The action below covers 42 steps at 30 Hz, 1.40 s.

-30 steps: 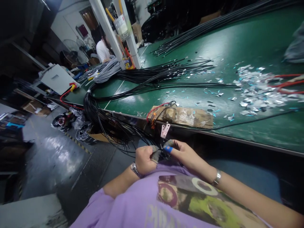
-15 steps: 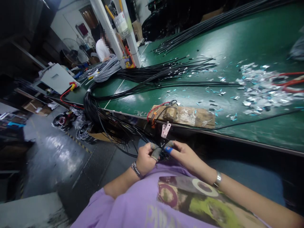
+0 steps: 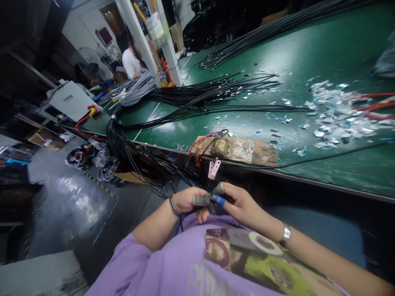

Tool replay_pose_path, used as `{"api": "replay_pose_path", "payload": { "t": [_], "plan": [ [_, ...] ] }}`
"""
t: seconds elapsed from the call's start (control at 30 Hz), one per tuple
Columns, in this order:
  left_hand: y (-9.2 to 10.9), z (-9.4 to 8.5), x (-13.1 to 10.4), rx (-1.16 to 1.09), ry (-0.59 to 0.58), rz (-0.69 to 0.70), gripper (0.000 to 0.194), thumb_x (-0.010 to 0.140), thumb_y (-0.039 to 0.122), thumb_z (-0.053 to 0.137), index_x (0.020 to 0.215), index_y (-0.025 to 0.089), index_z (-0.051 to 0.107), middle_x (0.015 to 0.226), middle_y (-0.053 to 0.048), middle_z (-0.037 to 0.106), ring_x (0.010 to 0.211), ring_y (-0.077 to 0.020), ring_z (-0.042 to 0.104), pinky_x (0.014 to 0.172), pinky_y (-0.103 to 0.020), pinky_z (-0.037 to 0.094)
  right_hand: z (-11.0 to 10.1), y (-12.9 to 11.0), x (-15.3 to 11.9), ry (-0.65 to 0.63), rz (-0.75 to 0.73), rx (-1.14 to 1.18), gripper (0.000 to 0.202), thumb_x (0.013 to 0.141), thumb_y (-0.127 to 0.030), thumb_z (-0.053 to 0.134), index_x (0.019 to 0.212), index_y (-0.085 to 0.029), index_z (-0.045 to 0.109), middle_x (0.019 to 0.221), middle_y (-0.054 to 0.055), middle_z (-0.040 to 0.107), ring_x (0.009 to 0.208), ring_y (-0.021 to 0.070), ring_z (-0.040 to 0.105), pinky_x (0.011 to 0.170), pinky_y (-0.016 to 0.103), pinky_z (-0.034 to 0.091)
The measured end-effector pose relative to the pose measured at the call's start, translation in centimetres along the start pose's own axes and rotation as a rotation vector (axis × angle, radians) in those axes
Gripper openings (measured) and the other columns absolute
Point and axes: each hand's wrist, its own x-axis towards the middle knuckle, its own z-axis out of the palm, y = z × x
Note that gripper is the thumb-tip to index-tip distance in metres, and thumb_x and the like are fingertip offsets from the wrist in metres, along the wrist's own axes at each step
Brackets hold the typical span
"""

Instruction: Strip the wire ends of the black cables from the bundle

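Note:
In front of the purple shirt, my left hand (image 3: 193,200) is closed in a pinch, with grey covers on its thumb and finger. A thin black cable (image 3: 181,223) comes out below it and seems to run into its grip. My right hand (image 3: 233,198) meets it fingertip to fingertip, also pinching, with a grey cover and a blue band on its fingers. What lies between the fingertips is too small to make out. Just above hangs a pink clip (image 3: 214,169) at the table edge. A bundle of black cables (image 3: 119,142) droops over the edge to the left.
A wooden block (image 3: 247,150) with wires tied round it sits at the edge of the green table (image 3: 333,168). Foil scraps (image 3: 336,111) and more black cables (image 3: 191,96) lie on top. A white post (image 3: 140,39) rises behind; a person (image 3: 131,62) is farther back.
My left hand has turned flatter, its fingers now pointing right toward my right hand. The black cables near the fingertips have shifted left. My right hand stays nearly in place.

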Motion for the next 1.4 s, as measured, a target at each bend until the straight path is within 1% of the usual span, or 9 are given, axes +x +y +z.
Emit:
{"api": "replay_pose_path", "payload": {
  "t": [0.17,0.3,0.43,0.57,0.67,0.73,0.9,1.2,1.4],
  "plan": [
    [0.5,0.6,1.1,-0.036,0.114,0.106,0.056,0.047,0.061,0.078,0.059,0.01,0.056,0.044,-0.002,0.058,0.03,-0.0085,0.049,0.028,-0.017,0.027,-0.7,0.0,-0.4,0.058,0.018,0.017,0.024,0.086,-0.035,0.049,0.07,-0.019,0.057,0.065,0.002,0.058,0.06,0.0145,0.052,0.057,0.025,0.044],
    [0.7,1.4,1.3,-0.053,0.212,0.211,0.055,0.048,0.061,0.078,0.059,0.012,0.055,0.042,0.0,0.056,0.029,-0.0068,0.045,0.03,-0.017,0.028,-0.7,0.3,-0.7,0.131,0.129,0.037,0.018,0.079,-0.031,0.052,0.066,-0.02,0.057,0.062,0.0,0.058,0.059,0.0144,0.052,0.057,0.025,0.045],
    [0.9,1.9,0.9,-0.011,0.348,0.341,0.055,0.05,0.063,0.075,0.059,0.012,0.056,0.041,0.001,0.055,0.031,-0.0057,0.044,0.032,-0.016,0.03,-0.3,1.0,-0.8,0.069,0.254,0.125,0.02,0.075,-0.035,0.053,0.062,-0.02,0.055,0.059,0.0,0.059,0.059,0.0153,0.054,0.056,0.026,0.046],
    [0.6,2.2,0.4,0.041,0.447,0.398,0.054,0.054,0.063,0.073,0.058,0.013,0.054,0.042,0.001,0.055,0.032,-0.005,0.043,0.033,-0.016,0.031,-0.1,1.1,-0.6,0.134,0.256,0.173,0.019,0.076,-0.038,0.054,0.071,-0.02,0.059,0.065,0.001,0.063,0.059,0.0152,0.056,0.056,0.026,0.049],
    [0.1,2.3,0.4,0.059,0.44,0.36,0.053,0.056,0.064,0.071,0.057,0.014,0.053,0.043,0.002,0.055,0.032,-0.0053,0.043,0.033,-0.017,0.031,-0.1,0.7,-0.4,0.179,0.225,0.22,0.021,0.074,-0.037,0.06,0.086,-0.02,0.061,0.075,0.003,0.068,0.062,0.0153,0.059,0.056,0.026,0.051],
    [-0.3,2.4,0.6,0.075,0.43,0.336,0.054,0.058,0.065,0.069,0.057,0.014,0.052,0.043,0.001,0.055,0.032,-0.0054,0.044,0.034,-0.017,0.032,0.0,0.4,-0.3,0.206,0.226,0.257,0.024,0.073,-0.036,0.063,0.09,-0.02,0.06,0.078,0.003,0.069,0.062,0.0153,0.061,0.057,0.027,0.052],
    [-0.6,2.6,0.8,0.088,0.448,0.316,0.057,0.056,0.069,0.067,0.057,0.014,0.052,0.043,0.002,0.054,0.033,-0.0054,0.043,0.035,-0.018,0.033,0.0,-0.1,-0.2,0.251,0.247,0.285,0.02,0.071,-0.034,0.065,0.084,-0.02,0.059,0.072,0.002,0.067,0.06,0.0147,0.06,0.057,0.027,0.053],
    [-1.0,3.0,1.0,0.061,0.49,0.33,0.057,0.057,0.069,0.066,0.057,0.014,0.051,0.043,0.002,0.054,0.033,-0.0052,0.043,0.036,-0.018,0.033,0.5,0.3,-0.2,0.288,0.288,0.372,0.025,0.069,-0.036,0.066,0.085,-0.021,0.054,0.072,0.002,0.064,0.063,0.0154,0.06,0.06,0.029,0.053],
    [-1.2,3.2,1.2,0.027,0.501,0.346,0.055,0.059,0.067,0.067,0.06,0.015,0.051,0.042,0.003,0.053,0.033,-0.0054,0.041,0.035,-0.018,0.032,0.7,0.2,-0.3,0.251,0.262,0.321,0.02,0.07,-0.032,0.062,0.083,-0.021,0.052,0.068,0.0,0.061,0.059,0.0146,0.058,0.056,0.028,0.051]
  ]
}}
